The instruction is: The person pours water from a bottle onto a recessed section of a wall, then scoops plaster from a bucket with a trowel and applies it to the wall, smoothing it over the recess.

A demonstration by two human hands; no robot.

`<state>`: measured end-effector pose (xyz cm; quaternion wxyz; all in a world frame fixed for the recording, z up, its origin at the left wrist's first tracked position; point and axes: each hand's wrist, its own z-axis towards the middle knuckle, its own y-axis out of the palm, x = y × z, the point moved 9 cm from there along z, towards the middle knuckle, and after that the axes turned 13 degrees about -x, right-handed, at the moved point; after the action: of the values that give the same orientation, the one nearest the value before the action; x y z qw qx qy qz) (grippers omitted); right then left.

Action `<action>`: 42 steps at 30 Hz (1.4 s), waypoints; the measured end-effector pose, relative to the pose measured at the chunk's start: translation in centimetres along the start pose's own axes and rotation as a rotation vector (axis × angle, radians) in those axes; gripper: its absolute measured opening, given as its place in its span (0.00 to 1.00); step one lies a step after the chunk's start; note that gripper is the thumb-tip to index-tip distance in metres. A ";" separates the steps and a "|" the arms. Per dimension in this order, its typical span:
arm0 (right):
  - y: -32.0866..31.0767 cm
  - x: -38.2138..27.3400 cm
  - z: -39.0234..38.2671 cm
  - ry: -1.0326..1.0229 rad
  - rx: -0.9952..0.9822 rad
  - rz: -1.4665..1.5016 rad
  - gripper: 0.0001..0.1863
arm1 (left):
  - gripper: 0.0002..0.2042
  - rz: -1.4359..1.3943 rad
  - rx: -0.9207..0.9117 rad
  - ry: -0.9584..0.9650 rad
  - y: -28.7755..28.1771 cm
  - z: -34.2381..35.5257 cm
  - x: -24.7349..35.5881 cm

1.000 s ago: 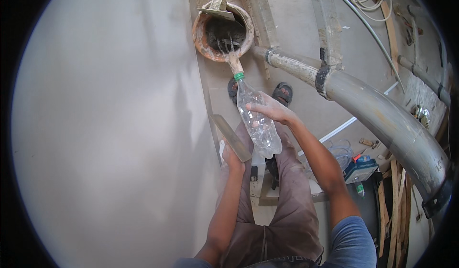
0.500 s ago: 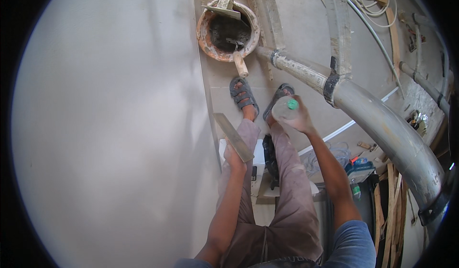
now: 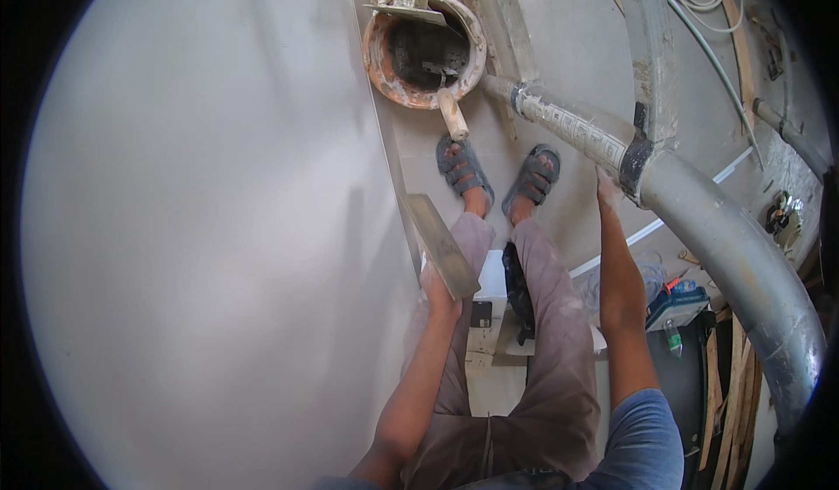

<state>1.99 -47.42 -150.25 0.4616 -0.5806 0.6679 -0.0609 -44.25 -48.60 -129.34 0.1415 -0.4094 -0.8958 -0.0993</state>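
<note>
A flat, rectangular, dull-metal trowel [image 3: 444,250] sits in the person's left hand [image 3: 440,292], beside a smooth, pale wall [image 3: 218,228].
The left hand is clamped on the trowel, behind a blade that slants from far left to near right; over to the right, the right hand [image 3: 609,190] is partly hidden beside a thick, curved grey pipe [image 3: 730,223], and I cannot tell whether its fingers are apart, together or gripping anything; beyond the dark grey strapped sandals [image 3: 535,175] stands a round orange bucket [image 3: 379,66] crusted with pale plaster, a wooden-handled tool [image 3: 453,116] leaning over its near rim and a plaster-caked flat trowel with a blocky handle [image 3: 411,11] lying across the far side.
</note>
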 end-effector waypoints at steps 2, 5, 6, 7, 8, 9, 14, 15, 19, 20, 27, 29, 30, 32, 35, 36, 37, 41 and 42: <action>0.2 2.7 -0.2 0.206 -0.013 0.134 0.25 | 0.14 -0.019 -0.056 -0.020 -0.5 0.3 -0.5; 1.3 6.5 -2.9 0.551 -0.116 0.338 0.24 | 0.15 0.016 -0.089 -0.045 -1.1 1.2 -1.7; 2.4 7.0 -4.5 0.637 -0.191 0.430 0.23 | 0.15 0.008 -0.100 -0.047 -0.5 1.2 -1.8; 4.0 6.5 -6.5 0.687 -0.293 0.486 0.23 | 0.15 0.001 -0.108 -0.043 0.0 1.3 -1.6; 6.7 2.1 -10.3 0.617 -0.320 0.506 0.23 | 0.15 0.000 -0.084 -0.026 -0.5 0.6 -1.1; 10.2 -5.7 -13.9 0.310 -0.719 0.459 0.23 | 0.16 -0.018 -0.056 -0.015 -1.2 -0.1 -0.7; 22.0 -25.5 -17.8 -0.616 -0.652 -0.446 0.35 | 0.17 -0.111 -0.092 -0.033 0.3 0.7 -0.5; 24.7 -26.5 -17.8 -0.494 -0.755 -0.569 0.37 | 0.16 -0.166 -0.085 -0.036 0.4 0.6 0.0; 30.3 -27.9 -16.9 -0.288 -0.885 -0.761 0.41 | 0.15 -0.264 -0.066 -0.024 -0.1 0.7 1.0; 30.1 -28.8 -17.3 -0.337 -0.830 -0.747 0.40 | 0.15 -0.269 -0.047 -0.009 -0.8 0.9 0.6; 26.5 -30.6 -17.6 0.154 -0.837 0.014 0.22 | 0.17 -0.186 0.063 -0.074 -4.0 1.3 -1.3; 28.7 -29.4 -15.1 0.297 -0.905 0.253 0.15 | 0.16 -0.211 0.027 -0.102 -2.8 1.5 -0.5; 30.2 -29.1 -14.4 0.379 -0.935 0.312 0.10 | 0.16 -0.222 0.028 -0.102 -2.6 1.6 -0.2; 32.6 -30.4 -13.1 0.446 -0.933 0.407 0.11 | 0.16 -0.245 0.043 -0.096 -2.7 1.6 0.2; 33.2 -31.1 -11.7 0.023 -0.948 -0.037 0.09 | 0.12 -0.191 0.016 -0.095 -1.5 2.0 1.4; 33.0 -31.1 -11.2 -0.202 -0.920 -0.283 0.11 | 0.12 -0.204 0.014 -0.096 -1.1 2.0 1.5; 33.0 -31.5 -12.5 -0.390 -0.955 -0.515 0.17 | 0.12 -0.225 0.029 -0.087 -1.5 2.1 1.2; 30.9 -31.0 -15.1 -0.348 -1.025 -0.956 0.27 | 0.18 -0.257 0.014 -0.077 -2.7 2.4 0.7; 30.3 -32.1 -15.2 -0.386 -0.947 -0.897 0.30 | 0.18 -0.242 0.034 -0.081 -2.9 2.5 0.6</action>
<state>-33.53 -17.99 -142.83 0.1985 -0.9413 0.2231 0.1572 -47.24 -49.29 -131.64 0.0993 -0.2993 -0.9453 -0.0838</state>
